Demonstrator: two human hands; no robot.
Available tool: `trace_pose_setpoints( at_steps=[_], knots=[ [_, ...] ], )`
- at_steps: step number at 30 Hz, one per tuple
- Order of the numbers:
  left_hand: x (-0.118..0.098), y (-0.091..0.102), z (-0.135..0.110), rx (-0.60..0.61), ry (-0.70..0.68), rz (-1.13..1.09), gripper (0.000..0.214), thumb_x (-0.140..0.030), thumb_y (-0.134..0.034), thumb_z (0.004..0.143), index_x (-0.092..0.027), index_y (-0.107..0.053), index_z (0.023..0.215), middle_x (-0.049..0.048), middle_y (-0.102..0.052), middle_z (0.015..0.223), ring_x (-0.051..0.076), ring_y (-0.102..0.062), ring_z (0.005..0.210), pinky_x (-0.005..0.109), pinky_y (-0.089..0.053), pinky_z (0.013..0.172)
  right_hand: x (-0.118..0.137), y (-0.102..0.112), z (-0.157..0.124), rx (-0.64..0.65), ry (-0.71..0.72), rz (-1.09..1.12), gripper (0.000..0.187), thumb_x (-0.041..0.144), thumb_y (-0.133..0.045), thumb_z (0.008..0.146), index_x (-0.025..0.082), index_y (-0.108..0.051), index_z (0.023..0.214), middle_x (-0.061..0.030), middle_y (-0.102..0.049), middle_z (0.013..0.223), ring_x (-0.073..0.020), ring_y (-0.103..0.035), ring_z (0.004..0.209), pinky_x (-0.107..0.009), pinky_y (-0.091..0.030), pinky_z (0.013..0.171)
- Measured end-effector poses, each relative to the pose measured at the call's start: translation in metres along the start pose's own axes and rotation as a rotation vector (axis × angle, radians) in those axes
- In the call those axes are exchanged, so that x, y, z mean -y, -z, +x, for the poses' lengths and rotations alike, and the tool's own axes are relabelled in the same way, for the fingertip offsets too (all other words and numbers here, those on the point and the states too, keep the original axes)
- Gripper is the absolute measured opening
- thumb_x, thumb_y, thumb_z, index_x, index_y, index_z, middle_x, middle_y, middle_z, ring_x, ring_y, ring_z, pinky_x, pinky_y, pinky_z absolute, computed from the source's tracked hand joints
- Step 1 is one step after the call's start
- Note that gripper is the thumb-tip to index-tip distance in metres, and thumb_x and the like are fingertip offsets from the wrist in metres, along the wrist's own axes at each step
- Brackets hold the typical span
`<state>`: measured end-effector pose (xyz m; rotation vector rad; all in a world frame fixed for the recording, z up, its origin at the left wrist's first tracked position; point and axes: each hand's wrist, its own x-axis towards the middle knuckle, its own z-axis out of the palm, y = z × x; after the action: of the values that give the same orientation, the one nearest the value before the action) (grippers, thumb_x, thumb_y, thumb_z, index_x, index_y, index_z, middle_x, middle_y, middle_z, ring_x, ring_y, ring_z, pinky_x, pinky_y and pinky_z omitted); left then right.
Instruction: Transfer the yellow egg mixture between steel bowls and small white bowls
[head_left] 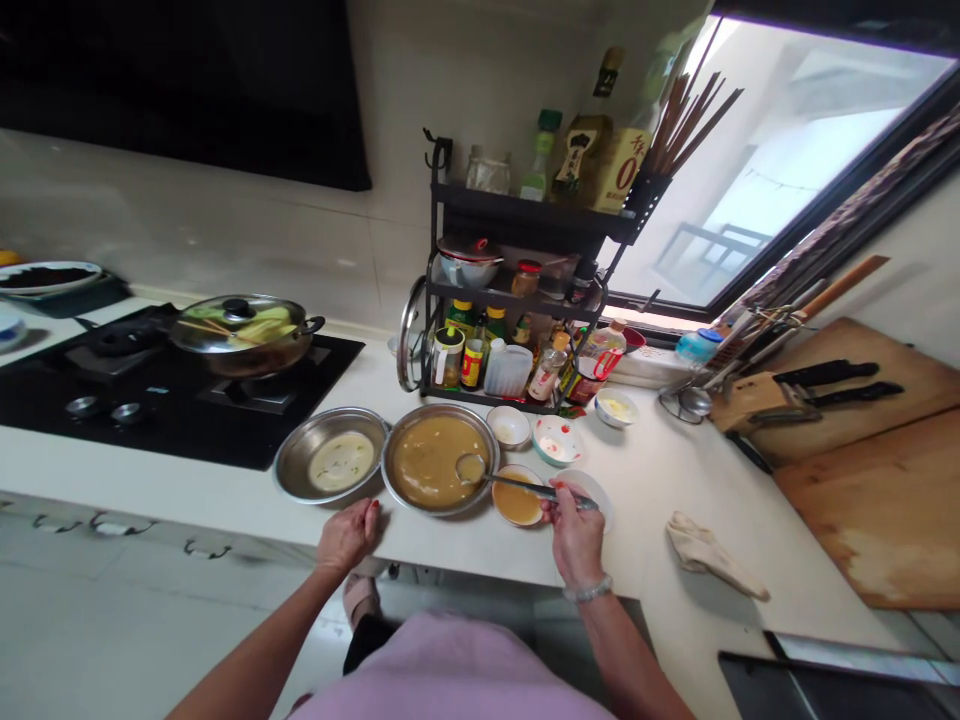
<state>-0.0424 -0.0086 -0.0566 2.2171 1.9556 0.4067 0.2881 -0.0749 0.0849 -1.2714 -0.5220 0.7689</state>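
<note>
My right hand (576,540) is wrapped round the dark handle of a ladle (517,484). The ladle's scoop rests in the tan liquid of a wide steel bowl (390,478), on its right side. Beneath the handle stands a small bowl of orange-tan liquid (517,502), and a white bowl (604,490) is partly hidden behind my right hand. My left hand (350,537) is closed at the counter's front edge, with nothing visible in it. Just above it sits a second steel bowl (289,455) holding a pale batter-like liquid with green bits.
A lidded pan (240,340) stands on the black hob (225,430). Behind the bowls rises a rack (525,205) of bottles and jars. Small bowls, including a patterned one (557,441), stand before it. A cloth (709,555), knife block (757,400) and cutting boards (885,490) are at right.
</note>
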Motion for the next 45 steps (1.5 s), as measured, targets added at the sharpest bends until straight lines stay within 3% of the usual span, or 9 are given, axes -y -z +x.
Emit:
trace_pose_setpoints(
  at_steps=[6,14,19,22,26,32,38,41,45],
  knots=[
    [0.000,0.000,0.001,0.008,-0.015,0.038,0.039,-0.034,-0.027,0.095,-0.021,-0.058,0.074,0.0067,-0.071,0.077,0.019,-0.064,0.071,0.027,-0.037,0.063,0.023,0.032,-0.001,-0.094,0.044,0.012,0.028,0.039,-0.074,0.065,0.014,-0.066,0.074,0.0001,-0.061,0.055,-0.0130,-0.055,0.044,-0.023,-0.041,0.039],
    [0.004,-0.002,0.001,-0.001,-0.024,0.010,0.038,-0.035,-0.031,0.094,-0.021,-0.058,0.073,0.0058,-0.071,0.075,0.018,-0.062,0.068,0.027,-0.036,0.061,0.047,0.103,0.000,-0.283,0.174,-0.029,0.031,0.039,-0.076,0.065,0.013,-0.066,0.076,-0.0004,-0.062,0.056,-0.0114,-0.055,0.045,-0.021,-0.042,0.040],
    [0.002,0.000,0.001,-0.004,-0.018,0.039,0.037,-0.035,-0.031,0.094,-0.022,-0.058,0.073,0.0049,-0.071,0.076,0.017,-0.063,0.068,0.026,-0.036,0.060,0.047,0.134,-0.007,-0.364,0.291,-0.267,0.039,0.050,-0.072,0.071,0.013,-0.067,0.085,0.0002,-0.062,0.055,-0.0134,-0.056,0.046,-0.026,-0.046,0.045],
    [0.002,-0.001,0.001,-0.006,-0.020,0.055,0.037,-0.035,-0.031,0.095,-0.022,-0.058,0.074,0.0053,-0.071,0.077,0.018,-0.063,0.069,0.026,-0.036,0.059,0.043,0.141,-0.016,-0.333,0.327,-0.490,0.044,0.056,-0.067,0.074,0.014,-0.068,0.089,0.0000,-0.062,0.055,-0.0146,-0.056,0.046,-0.030,-0.051,0.050],
    [0.003,-0.004,0.002,0.005,-0.022,0.069,0.038,-0.034,-0.029,0.095,-0.021,-0.058,0.075,0.0062,-0.070,0.076,0.018,-0.064,0.070,0.026,-0.036,0.060,0.040,0.143,-0.027,-0.152,0.399,-0.570,0.038,0.055,-0.069,0.071,0.020,-0.073,0.085,-0.0029,-0.066,0.065,-0.0165,-0.059,0.049,-0.032,-0.054,0.051],
    [0.003,-0.004,0.002,0.015,-0.025,0.065,0.041,-0.034,-0.026,0.096,-0.020,-0.058,0.075,0.0075,-0.071,0.078,0.019,-0.065,0.071,0.027,-0.036,0.061,0.027,0.119,-0.028,0.082,0.553,-0.501,0.020,0.031,-0.067,0.077,0.026,-0.075,0.095,-0.0060,-0.070,0.089,-0.0190,-0.066,0.066,-0.034,-0.058,0.056],
    [0.000,-0.002,0.000,-0.015,-0.027,0.031,0.039,-0.033,-0.028,0.096,-0.021,-0.058,0.074,0.0070,-0.072,0.077,0.018,-0.064,0.071,0.027,-0.037,0.063,-0.007,0.038,-0.016,0.371,0.642,-0.408,0.022,0.023,-0.057,0.087,0.025,-0.073,0.102,-0.0086,-0.070,0.096,-0.0210,-0.067,0.075,-0.031,-0.058,0.053],
    [0.000,-0.002,0.000,-0.028,-0.030,0.033,0.040,-0.033,-0.028,0.095,-0.021,-0.057,0.071,0.0064,-0.070,0.074,0.019,-0.065,0.071,0.027,-0.039,0.064,-0.023,-0.002,-0.004,0.522,0.820,-0.469,0.025,0.020,-0.049,0.090,0.024,-0.071,0.101,-0.0082,-0.071,0.089,-0.0217,-0.067,0.083,-0.035,-0.059,0.068],
    [-0.001,-0.001,0.000,-0.039,-0.034,0.046,0.041,-0.033,-0.027,0.095,-0.021,-0.057,0.070,0.0055,-0.069,0.071,0.018,-0.065,0.071,0.027,-0.040,0.065,-0.043,-0.034,0.007,0.595,0.829,-0.517,0.026,0.020,-0.045,0.092,0.021,-0.070,0.098,-0.0083,-0.068,0.083,-0.0192,-0.065,0.074,-0.032,-0.057,0.067]
  ],
)
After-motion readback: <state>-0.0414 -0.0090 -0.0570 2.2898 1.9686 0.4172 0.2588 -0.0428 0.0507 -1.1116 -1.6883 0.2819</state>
